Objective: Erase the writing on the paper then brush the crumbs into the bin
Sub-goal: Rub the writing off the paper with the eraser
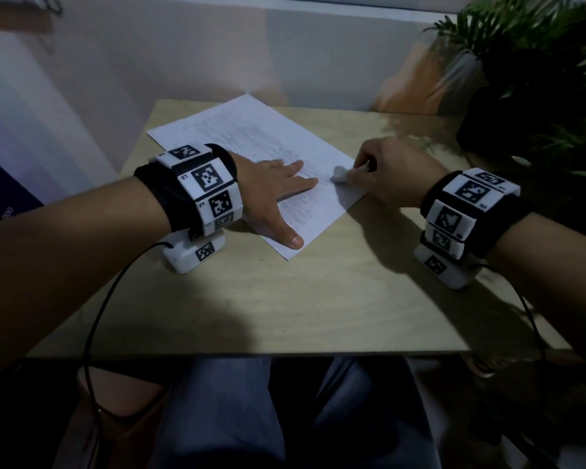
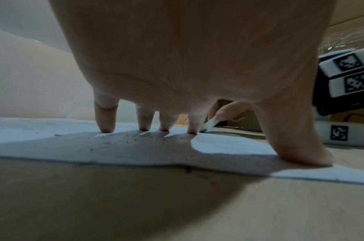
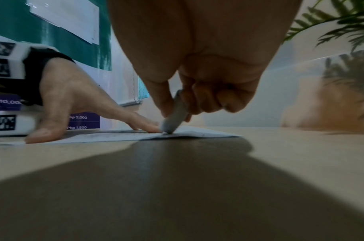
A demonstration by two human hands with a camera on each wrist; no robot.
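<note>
A white sheet of paper [image 1: 251, 137] with faint pencil lines lies at an angle on the wooden table [image 1: 285, 299]. My left hand [image 1: 274, 187] lies flat on it with straight, spread fingers [image 2: 105, 120] pressing it down. My right hand [image 1: 386, 170] pinches a grey-white eraser [image 1: 339, 174] whose tip touches the paper near its right edge, just past my left fingertips. The eraser [image 3: 174, 117] stands tilted, held between thumb and curled fingers. Dark crumbs [image 2: 123, 140] are scattered on the paper [image 2: 53, 146] under my left palm. No bin is in view.
A potted plant [image 1: 535, 62] in a dark pot stands at the table's back right corner. A pale wall runs behind the table. My knees [image 1: 224, 418] are under the near edge. Cables hang from both wrist units.
</note>
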